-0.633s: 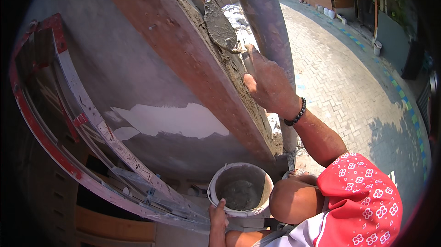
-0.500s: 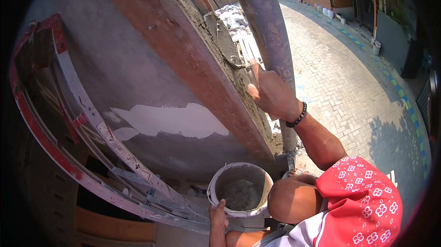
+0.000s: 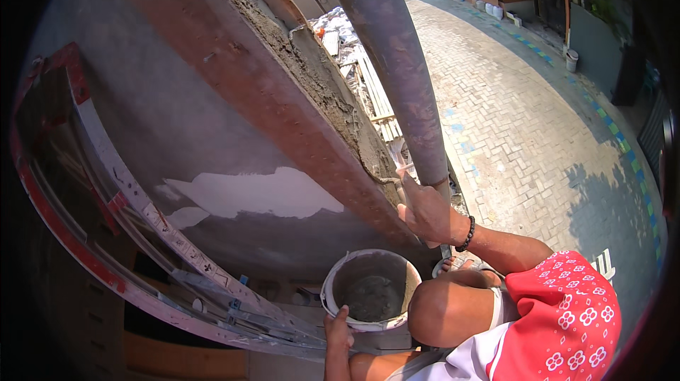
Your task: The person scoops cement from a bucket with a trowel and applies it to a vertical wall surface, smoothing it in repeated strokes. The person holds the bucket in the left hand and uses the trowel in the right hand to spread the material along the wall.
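Note:
My right hand, a beaded bracelet at its wrist, is closed around a trowel. Only the thin bent neck shows clearly; the blade is hard to tell from the grey mortar. It lies against rough wet mortar along the edge of a wall, beside a long reddish-brown board. My left hand grips the near-left rim of a pale bucket, thumb on top. Grey mortar sits inside the bucket, which stands next to my bent knee.
A thick dark pipe rises just right of the mortared edge. A red and white ladder curves along the left, in front of the grey wall with its white patch. Rubble and wooden slats lie beyond the pipe, with a paved lane to the right.
My right hand has drawn the trowel down the mortared edge toward me and the bucket. My left hand keeps its hold on the rim. The view has shifted slightly.

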Motion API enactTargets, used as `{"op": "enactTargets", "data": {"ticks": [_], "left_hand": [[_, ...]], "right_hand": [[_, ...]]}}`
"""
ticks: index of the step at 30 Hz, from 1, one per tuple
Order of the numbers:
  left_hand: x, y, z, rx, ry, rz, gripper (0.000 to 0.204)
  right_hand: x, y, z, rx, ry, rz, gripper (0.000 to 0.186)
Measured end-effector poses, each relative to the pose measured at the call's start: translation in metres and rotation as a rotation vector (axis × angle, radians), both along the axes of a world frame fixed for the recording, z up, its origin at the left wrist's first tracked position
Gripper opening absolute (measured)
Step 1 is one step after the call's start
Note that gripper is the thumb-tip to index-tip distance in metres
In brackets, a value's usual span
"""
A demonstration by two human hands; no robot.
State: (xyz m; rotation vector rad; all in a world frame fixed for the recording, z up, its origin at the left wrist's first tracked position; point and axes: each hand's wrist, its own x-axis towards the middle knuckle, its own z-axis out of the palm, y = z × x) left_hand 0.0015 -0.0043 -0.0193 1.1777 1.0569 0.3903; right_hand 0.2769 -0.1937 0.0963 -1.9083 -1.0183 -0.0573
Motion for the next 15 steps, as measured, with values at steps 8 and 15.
{"op": "enactTargets", "data": {"ticks": [8,15], "left_hand": [[-0.005,0.011,-0.016,0.018,-0.051,0.013,0.039],[-0.003,0.004,-0.006,0.031,-0.019,-0.017,0.034]], "right_hand": [[-0.025,-0.033,-0.034,0.115,0.376,0.004,0.044],[0.039,0.021,0.051,0.371,0.196,0.060,0.052]]}}
